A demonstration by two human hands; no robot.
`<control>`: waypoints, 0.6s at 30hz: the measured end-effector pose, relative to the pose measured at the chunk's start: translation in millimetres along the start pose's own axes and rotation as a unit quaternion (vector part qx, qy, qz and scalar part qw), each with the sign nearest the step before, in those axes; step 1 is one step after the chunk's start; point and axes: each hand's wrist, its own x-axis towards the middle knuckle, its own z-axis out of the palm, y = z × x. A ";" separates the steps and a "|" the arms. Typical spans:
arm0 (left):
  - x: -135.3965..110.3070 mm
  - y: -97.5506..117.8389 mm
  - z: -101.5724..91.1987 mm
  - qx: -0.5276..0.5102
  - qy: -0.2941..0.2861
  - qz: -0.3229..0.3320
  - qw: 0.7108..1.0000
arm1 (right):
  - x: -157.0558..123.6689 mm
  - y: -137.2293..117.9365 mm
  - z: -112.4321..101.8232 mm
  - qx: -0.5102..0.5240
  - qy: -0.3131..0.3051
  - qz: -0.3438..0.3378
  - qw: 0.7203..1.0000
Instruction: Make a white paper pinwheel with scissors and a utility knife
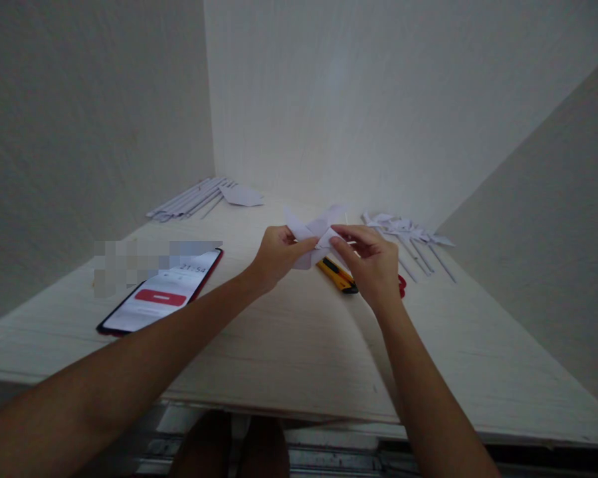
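1. Folded white paper point(303, 230), one piece: held between my two hands, above the table point(279, 352).
2. My left hand point(280, 257): thumb and fingers pinching the paper's left side.
3. My right hand point(375, 264): thumb and forefinger pinching the paper's right side.
4. Yellow-and-black cutter point(337, 275): just below my grip, partly hidden by the right hand.
5. Red object point(402, 286): behind my right hand, mostly hidden.
6. Phone point(162, 292), screen lit: left of my grip, nearer me.
7. White sticks point(189, 199) and a flat paper piece point(242, 195): left of my grip, farther off.
8. Folded papers with sticks point(406, 228): right of my grip, farther off.
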 end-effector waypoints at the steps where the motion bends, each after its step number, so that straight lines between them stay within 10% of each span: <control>1: -0.4 0.5 0.6 -0.002 0.002 0.002 1.000 | -0.3 0.6 1.4 0.005 0.004 0.007 1.000; 18: -1.4 -1.5 1.8 0.013 0.007 -0.003 1.000 | -5.8 0.1 12.8 0.114 0.007 0.218 0.969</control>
